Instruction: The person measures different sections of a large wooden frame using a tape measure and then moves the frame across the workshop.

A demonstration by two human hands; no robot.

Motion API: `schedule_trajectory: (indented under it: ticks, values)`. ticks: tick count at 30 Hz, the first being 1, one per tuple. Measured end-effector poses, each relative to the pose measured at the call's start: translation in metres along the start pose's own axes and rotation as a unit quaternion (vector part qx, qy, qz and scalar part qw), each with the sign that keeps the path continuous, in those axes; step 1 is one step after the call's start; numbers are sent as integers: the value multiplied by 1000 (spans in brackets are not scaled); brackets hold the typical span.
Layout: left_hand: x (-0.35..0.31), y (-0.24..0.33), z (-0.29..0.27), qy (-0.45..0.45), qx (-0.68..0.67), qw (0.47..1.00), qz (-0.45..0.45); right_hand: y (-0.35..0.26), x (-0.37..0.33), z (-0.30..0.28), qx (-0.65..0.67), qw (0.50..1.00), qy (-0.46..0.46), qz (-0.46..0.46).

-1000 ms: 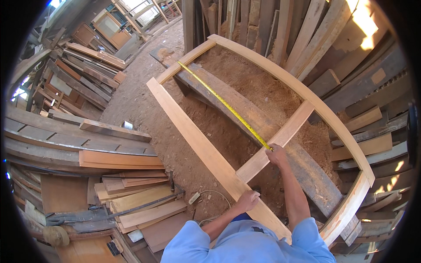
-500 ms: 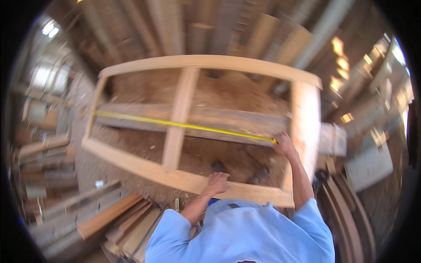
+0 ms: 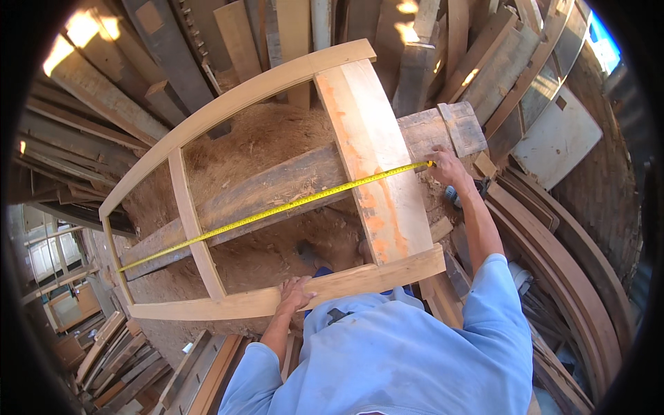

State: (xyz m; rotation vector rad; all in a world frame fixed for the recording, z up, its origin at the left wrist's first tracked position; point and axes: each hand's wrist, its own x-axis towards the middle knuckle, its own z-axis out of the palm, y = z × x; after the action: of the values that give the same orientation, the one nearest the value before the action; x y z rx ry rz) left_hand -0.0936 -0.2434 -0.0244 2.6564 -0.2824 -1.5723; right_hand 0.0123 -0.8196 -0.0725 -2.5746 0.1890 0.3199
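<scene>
Yellow metal-look measuring tape (image 3: 290,205) runs from far left to right of centre, across a pale, curved-edged wooden frame (image 3: 373,131) above a weathered grey-brown plank (image 3: 277,185). The right hand (image 3: 448,168), right of centre, pinches its end; the left hand (image 3: 295,293), lower centre, rests loosely spread on the frame's lower rail.

2 gaps in frame (image 3: 366,124), tape measure (image 3: 291,205) across, plank (image 3: 277,183) beneath

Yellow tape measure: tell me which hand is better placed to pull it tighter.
Likely the right hand: it grips one end of the tape measure; the left hand rests on the near wooden rail.
</scene>
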Motion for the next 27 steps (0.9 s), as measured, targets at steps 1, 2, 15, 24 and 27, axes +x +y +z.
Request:
schedule_trajectory:
  ticks: [1, 2, 15, 24, 27]
  values:
    - [0, 1, -1, 1, -1, 1000, -2, -2, -1, -3, -12, 1000, 12, -8]
    - [-1, 2, -1, 2, -3, 1000, -5, 0, -1, 0, -2, 999, 27, -21]
    - [5, 4, -1, -13, -1, 1000, -27, 2, -2, -4, -2, 999, 34, -24]
    - [4, 0, -1, -4, -44, 999, 5, -27, 1, -7, -42, 996, -26, 75]
    - [13, -13, 8, -6, -42, 998, 36, -66, 1, -3, -40, 982, -179, 29]
